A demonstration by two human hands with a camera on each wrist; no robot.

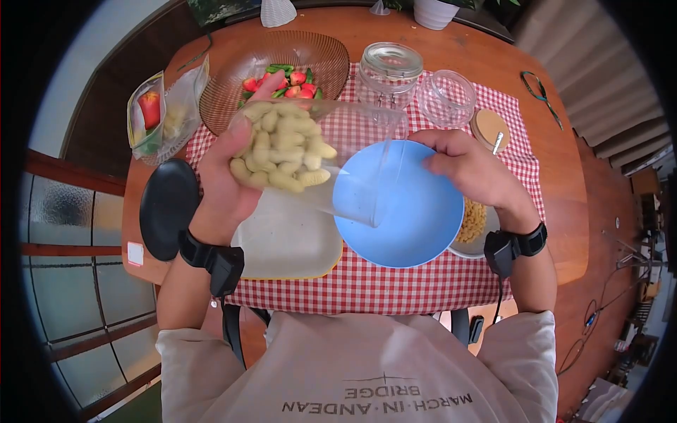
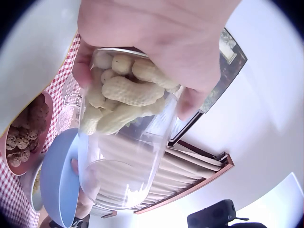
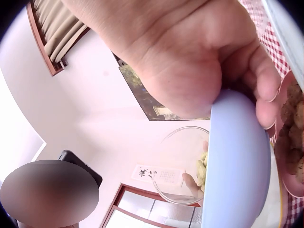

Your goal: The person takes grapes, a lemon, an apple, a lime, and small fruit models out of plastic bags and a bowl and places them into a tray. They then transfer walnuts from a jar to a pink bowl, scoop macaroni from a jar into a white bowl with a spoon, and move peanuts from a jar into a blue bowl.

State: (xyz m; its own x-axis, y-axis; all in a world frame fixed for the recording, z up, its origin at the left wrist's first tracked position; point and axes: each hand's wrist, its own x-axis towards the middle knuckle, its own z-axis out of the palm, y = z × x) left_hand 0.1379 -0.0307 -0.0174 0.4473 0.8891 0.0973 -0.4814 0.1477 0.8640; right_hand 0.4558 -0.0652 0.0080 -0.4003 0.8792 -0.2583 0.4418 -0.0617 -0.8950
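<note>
My left hand grips a clear glass jar around its base end. The jar lies tilted on its side in the air, its mouth toward the right. Unshelled peanuts are heaped at the base end, by my palm. My right hand pinches the rim of a blue bowl, thumb on one side and fingers on the other. In the head view the jar's mouth overlaps the bowl's left part. The bowl is held tilted, and its inner face shows no peanuts.
Below the jar is a white tray with a yellow edge. A white bowl of yellow grains sits partly under the blue bowl. Around them are a black plate, a ribbed brown bowl, a clip-top jar and a pink bowl.
</note>
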